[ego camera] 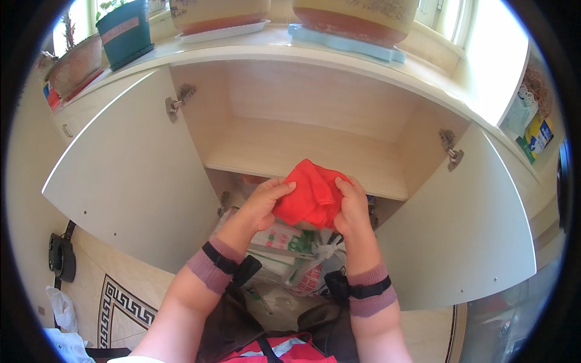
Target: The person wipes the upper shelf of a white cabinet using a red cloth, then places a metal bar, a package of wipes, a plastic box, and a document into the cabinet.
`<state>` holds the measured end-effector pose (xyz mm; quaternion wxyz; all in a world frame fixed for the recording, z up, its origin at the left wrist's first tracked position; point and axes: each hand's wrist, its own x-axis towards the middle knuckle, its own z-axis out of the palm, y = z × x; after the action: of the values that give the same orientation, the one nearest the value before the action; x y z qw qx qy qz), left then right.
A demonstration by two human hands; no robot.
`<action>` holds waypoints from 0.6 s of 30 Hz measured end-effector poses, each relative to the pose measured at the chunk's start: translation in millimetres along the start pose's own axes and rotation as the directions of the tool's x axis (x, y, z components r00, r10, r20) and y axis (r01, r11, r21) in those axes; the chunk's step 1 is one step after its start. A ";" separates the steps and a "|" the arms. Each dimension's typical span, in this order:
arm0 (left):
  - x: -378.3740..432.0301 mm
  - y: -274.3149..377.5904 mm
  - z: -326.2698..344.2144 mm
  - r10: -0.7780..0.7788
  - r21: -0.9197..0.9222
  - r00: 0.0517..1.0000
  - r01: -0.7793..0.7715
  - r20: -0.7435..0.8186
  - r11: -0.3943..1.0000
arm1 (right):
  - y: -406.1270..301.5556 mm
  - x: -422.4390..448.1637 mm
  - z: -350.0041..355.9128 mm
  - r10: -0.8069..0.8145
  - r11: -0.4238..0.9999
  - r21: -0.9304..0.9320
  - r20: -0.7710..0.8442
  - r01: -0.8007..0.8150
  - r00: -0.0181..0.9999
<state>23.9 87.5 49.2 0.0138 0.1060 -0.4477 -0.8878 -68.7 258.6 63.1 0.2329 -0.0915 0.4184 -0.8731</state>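
Observation:
A bunched red cloth (311, 195) is held up between my two hands, in front of an opened cabinet. My left hand (268, 199) grips its left side with the thumb on top. On the opposite side, my right hand (352, 202) pinches the cloth between thumb and fingers. Behind the cloth runs the front edge of the cabinet's wooden shelf (290, 140), whose upper surface looks bare. Beneath the hands lie a white plastic bag (313, 277) with red printing and a printed green-and-white package (281, 238). The cloth and my hands hide part of the lower compartment.
The left cabinet door (136, 181) and right cabinet door (458, 222) swing out on both sides. Potted plants, including a green pot (125, 36), and large planters stand on the countertop (218, 51). A light blue tray (345, 43) holds one planter. A glass panel (504, 308) is at lower right.

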 end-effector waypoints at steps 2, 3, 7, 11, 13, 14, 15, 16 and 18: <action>0.8 -1.9 2.1 0.088 -0.030 0.996 -0.089 -0.016 0.996 | 2.7 0.6 -1.7 0.021 1.000 0.011 -0.004 -0.021 1.000; 0.0 -3.1 1.9 0.080 -0.039 0.997 -0.080 -0.007 0.996 | 4.4 -2.4 4.3 0.089 0.995 0.029 0.053 -0.091 0.995; -8.0 0.6 4.8 0.138 0.009 0.989 -0.138 -0.057 0.990 | 5.6 -23.5 28.8 0.278 0.956 -0.153 0.191 -0.251 0.941; -14.3 5.6 10.3 0.160 0.022 0.987 -0.159 -0.036 0.987 | 12.3 -22.2 23.6 0.197 0.961 -0.226 0.160 -0.159 0.967; -13.2 6.5 6.8 0.146 0.023 0.989 -0.145 -0.026 0.989 | 9.5 -18.7 23.4 0.031 0.976 -0.217 0.057 -0.018 0.998; -13.4 6.9 6.8 0.132 0.021 0.991 -0.131 -0.028 0.991 | 7.3 -17.7 20.1 0.015 0.974 -0.225 0.040 -0.006 0.999; -14.9 8.6 9.6 0.121 0.025 0.992 -0.120 -0.035 0.992 | 5.7 -16.1 18.8 -0.042 0.979 -0.199 0.044 0.050 0.998; -17.7 9.6 15.7 0.129 0.023 0.990 -0.128 -0.058 0.992 | 2.5 -15.3 17.0 -0.099 0.979 -0.173 0.046 0.106 0.994; -17.1 10.3 7.8 0.115 0.038 0.993 -0.114 -0.031 0.993 | -6.1 -15.6 16.3 -0.198 0.968 -0.161 -0.022 0.192 0.980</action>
<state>38.3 89.6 64.9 0.0701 0.0953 -0.4685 -0.8755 -51.3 258.1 78.7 0.1301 -0.1338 0.4798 -0.8573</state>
